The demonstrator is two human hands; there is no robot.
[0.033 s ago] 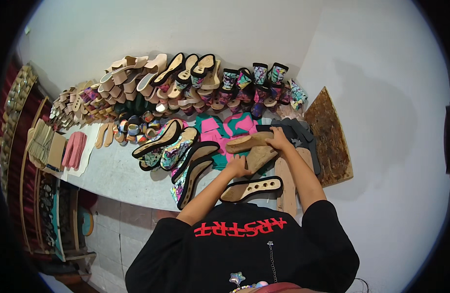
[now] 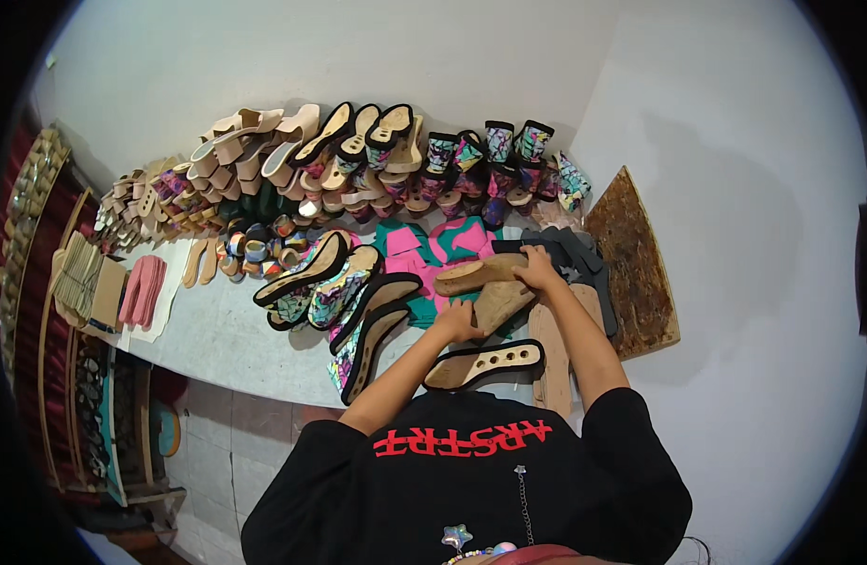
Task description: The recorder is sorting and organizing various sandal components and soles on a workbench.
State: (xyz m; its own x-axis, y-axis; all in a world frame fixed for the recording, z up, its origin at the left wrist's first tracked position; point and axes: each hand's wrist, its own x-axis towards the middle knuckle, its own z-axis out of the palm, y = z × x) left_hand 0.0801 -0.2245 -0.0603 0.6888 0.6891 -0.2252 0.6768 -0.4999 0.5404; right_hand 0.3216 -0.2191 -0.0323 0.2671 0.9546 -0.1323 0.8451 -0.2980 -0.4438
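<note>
Two bare tan wedge shoe soles are between my hands over the table. My right hand is closed on the right end of the upper wedge sole. My left hand grips the lower wedge sole at its left side; part of its fingers is hidden. Near my chest lies a black-edged sole with a row of holes. Left of my left hand are black-edged, patterned wedge soles. Pink cut pieces and green cut pieces lie beyond my hands.
Stacked heels and soles line the wall along the table. Dark grey pieces and tan flat strips lie on the right, beside a worn brown board leaning there. A shelf rack stands at lower left.
</note>
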